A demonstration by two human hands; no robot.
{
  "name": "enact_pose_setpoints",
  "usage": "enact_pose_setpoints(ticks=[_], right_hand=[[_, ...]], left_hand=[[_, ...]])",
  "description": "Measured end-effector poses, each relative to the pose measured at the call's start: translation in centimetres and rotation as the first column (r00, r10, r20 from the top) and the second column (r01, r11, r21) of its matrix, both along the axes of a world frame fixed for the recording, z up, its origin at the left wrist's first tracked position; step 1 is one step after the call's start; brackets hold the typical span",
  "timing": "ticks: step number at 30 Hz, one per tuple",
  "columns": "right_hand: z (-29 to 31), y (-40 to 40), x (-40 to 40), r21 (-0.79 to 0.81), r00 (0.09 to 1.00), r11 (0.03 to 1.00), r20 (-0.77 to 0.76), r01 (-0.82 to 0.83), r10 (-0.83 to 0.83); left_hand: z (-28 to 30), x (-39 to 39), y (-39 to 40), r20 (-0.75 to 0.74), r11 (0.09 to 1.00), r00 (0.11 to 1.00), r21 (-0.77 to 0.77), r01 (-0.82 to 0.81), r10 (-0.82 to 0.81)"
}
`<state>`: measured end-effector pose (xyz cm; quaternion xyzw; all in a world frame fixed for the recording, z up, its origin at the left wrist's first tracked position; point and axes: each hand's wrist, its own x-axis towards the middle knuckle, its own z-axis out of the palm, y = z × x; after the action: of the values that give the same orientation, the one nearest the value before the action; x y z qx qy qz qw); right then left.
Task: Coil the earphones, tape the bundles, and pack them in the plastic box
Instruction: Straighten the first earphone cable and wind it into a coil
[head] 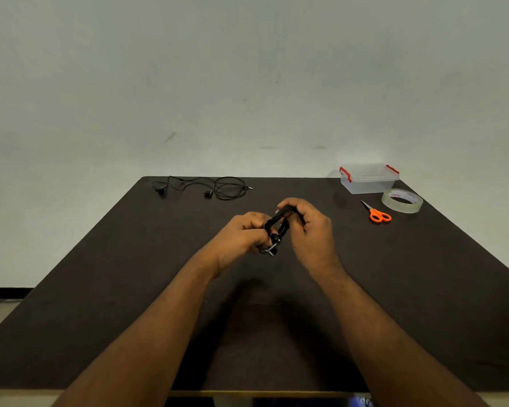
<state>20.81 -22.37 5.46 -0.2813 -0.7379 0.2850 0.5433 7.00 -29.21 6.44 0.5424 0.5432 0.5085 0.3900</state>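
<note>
Above the middle of the dark table, both hands grip one bundle of coiled black earphones [278,227]. My left hand [244,237] pinches its lower end, where an earbud and the metal jack stick out. My right hand [309,227] closes over the upper loops. A second pair of black earphones [218,188] lies loose and uncoiled at the far left of the table. The clear plastic box [368,179] with red clips stands at the far right, lid on. A roll of clear tape [402,201] lies in front of it, with orange-handled scissors [378,213] to its left.
The dark table [130,274] meets a pale wall at its far edge. Its near edge runs along the bottom of the view, under my forearms. A pale floor shows at the left side.
</note>
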Motion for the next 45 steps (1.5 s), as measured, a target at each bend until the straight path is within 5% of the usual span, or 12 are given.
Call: enact_pose_setpoints(ticks=[9,14,17,19,22,25,28,35,45], right_hand=[[0.8,-0.3,-0.2,-0.190,0.998,0.981,-0.066,-0.023,0.011],[0.5,-0.7,-0.6,-0.263,0.997,0.965,-0.084,-0.020,-0.002],[0.3,-1.1,-1.0,-0.309,0.995,0.951,-0.101,-0.007,-0.025],[0.1,-1.4,-1.2,-0.326,0.995,0.945,-0.097,-0.015,-0.018],[-0.6,-1.8,-1.6,-0.348,0.996,0.937,-0.084,-0.018,-0.012],[-1.5,-1.9,-1.8,-0.443,0.993,0.897,-0.108,0.002,-0.056],[-1.2,-2.0,-2.2,-0.613,0.969,0.790,-0.198,-0.004,-0.149],[-0.3,-2.1,-2.6,-0.752,0.929,0.656,-0.285,-0.063,-0.237],[0.1,-3.0,-2.9,-0.664,0.821,0.700,-0.535,-0.263,-0.199]], left_hand=[[-1.4,1.8,0.0,0.142,0.916,0.932,0.183,-0.356,0.334],[-2.1,1.7,0.1,-0.102,0.718,0.717,0.227,-0.658,0.689],[-1.8,2.2,-0.1,-0.057,0.748,0.749,0.133,-0.650,0.661],[-1.4,2.6,-0.2,0.161,0.792,0.782,0.002,-0.611,0.603],[-1.2,3.2,-0.2,0.464,0.833,0.706,-0.153,-0.531,0.535],[-1.2,3.7,0.0,0.568,0.813,0.625,-0.146,-0.564,0.536],[-1.2,4.3,-0.1,0.614,0.807,0.616,-0.060,-0.587,0.494],[-1.6,3.7,-0.3,0.576,0.859,0.751,0.155,-0.489,0.324],[-1.5,2.5,-0.2,0.494,0.938,0.824,0.046,-0.344,0.278]])
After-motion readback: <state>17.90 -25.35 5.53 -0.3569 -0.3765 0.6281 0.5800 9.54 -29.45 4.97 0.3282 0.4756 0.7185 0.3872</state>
